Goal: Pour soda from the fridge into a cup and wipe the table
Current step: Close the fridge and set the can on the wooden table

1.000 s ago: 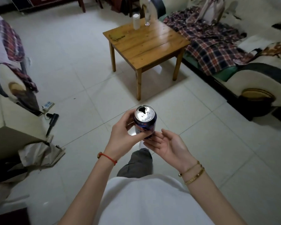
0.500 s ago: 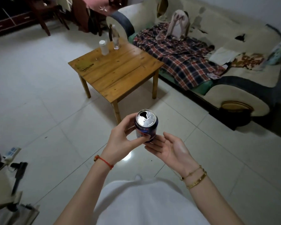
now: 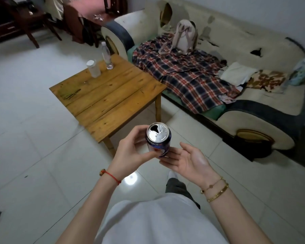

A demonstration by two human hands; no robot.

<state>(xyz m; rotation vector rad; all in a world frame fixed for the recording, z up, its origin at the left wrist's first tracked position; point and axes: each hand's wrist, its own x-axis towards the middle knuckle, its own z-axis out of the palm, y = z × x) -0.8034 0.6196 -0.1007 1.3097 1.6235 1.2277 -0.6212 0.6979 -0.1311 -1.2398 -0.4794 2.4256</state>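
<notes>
My left hand (image 3: pixel 130 152) grips a blue soda can (image 3: pixel 158 139) upright in front of my chest; its silver top is open. My right hand (image 3: pixel 188 161) lies palm up just under and to the right of the can, fingers spread, their tips touching its base. Beyond the can stands a low wooden table (image 3: pixel 109 101). At the table's far corner are a clear plastic cup (image 3: pixel 93 68) with a white rim and a clear water bottle (image 3: pixel 106 56). No cloth is visible.
A cream sofa (image 3: pixel 236 55) runs along the right, draped with a plaid blanket (image 3: pixel 183 74), a bag (image 3: pixel 183 36) and cushions. Dark wooden furniture (image 3: pixel 33 23) fills the far left. White tiled floor (image 3: pixel 33 138) surrounds the table.
I have walked closer to the table and turned toward the sofa; the table now sits just beyond the can. Both hands keep the same hold on the can.
</notes>
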